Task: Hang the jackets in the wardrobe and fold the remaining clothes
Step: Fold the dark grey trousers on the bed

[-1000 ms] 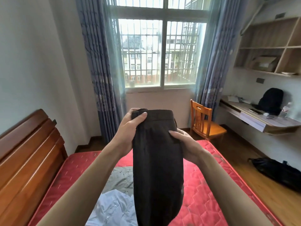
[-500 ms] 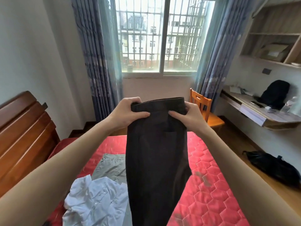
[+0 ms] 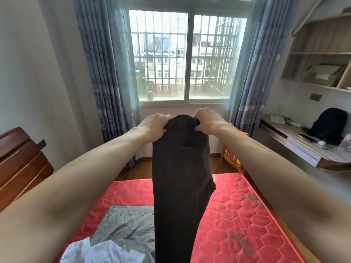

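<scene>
Dark trousers (image 3: 180, 186) hang lengthwise in front of me over the red mattress (image 3: 237, 215). My left hand (image 3: 153, 128) grips the left side of their waistband, fingers curled over the top edge. My right hand (image 3: 207, 123) grips the right side the same way. Both arms are stretched forward at about chest height. On the mattress below lie a grey garment (image 3: 123, 228) spread flat and a crumpled white shirt (image 3: 100, 253) at the near left; the trousers cover part of each.
A wooden headboard (image 3: 20, 164) stands at the left. An orange wooden chair (image 3: 233, 158) sits past the bed under the barred window (image 3: 188, 56). A wall desk (image 3: 303, 147) with a black backpack (image 3: 328, 124) is at the right, shelves above it.
Both hands have pushed forward and bunched the waistband closer together, fingers now curled over its top. The view has tilted lower, showing more of the mattress.
</scene>
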Motion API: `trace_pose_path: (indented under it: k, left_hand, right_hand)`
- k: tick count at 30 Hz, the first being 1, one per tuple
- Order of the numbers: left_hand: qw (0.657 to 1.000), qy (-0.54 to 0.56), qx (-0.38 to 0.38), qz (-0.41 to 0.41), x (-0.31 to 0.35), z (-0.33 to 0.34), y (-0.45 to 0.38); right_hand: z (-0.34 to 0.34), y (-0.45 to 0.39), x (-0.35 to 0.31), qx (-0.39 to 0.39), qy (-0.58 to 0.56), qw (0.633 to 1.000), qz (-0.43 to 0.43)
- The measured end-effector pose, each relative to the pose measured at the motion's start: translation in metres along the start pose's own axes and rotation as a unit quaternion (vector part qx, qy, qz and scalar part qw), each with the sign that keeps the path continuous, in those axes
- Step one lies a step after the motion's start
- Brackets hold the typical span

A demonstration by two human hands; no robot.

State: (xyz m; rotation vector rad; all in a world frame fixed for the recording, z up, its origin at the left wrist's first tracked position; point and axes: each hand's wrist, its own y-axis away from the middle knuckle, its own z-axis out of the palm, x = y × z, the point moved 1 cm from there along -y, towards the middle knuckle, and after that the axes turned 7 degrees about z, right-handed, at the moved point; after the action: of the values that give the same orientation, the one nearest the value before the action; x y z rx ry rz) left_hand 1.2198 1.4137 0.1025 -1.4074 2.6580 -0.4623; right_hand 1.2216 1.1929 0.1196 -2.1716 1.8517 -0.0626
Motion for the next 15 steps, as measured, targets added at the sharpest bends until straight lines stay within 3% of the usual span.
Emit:
trace_pose_path:
  k: [7, 15]
  left_hand:
    - [0.99, -0.089, 0.112, 0.008, 0.023, -0.008, -0.068]
    - [0.968, -0.104, 0.217, 0.074, 0.04, 0.009, -0.072]
  right_hand:
    - [-0.035, -0.044, 0.026, 0.149, 0.061, 0.986, 0.034]
    - [-0.028, 0.004, 0.076, 0.305, 0.179, 0.935, -0.026]
